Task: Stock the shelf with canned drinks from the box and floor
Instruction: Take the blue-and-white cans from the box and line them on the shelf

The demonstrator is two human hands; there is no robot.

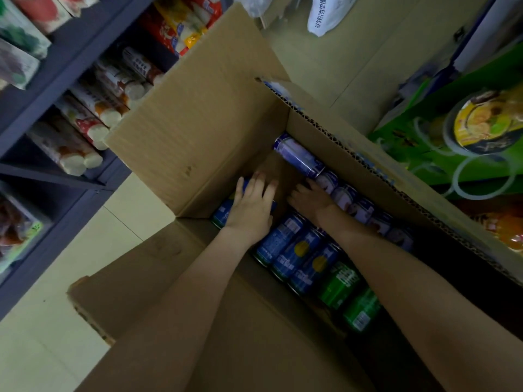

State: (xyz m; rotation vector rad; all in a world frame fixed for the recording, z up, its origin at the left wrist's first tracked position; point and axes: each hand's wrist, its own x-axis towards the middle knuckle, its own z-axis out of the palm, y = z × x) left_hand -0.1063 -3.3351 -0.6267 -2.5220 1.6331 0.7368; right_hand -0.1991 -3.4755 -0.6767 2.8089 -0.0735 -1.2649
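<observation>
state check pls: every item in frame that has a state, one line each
box: open, flaps up, part full.
left hand: in the box, fingers curled over blue can.
blue can: on its side, held.
right hand: in the box beside pale cans; hold unclear.
pale cans: on their sides, row along the box wall.
green cans: on their sides, untouched.
shelf: holds packs lying down.
</observation>
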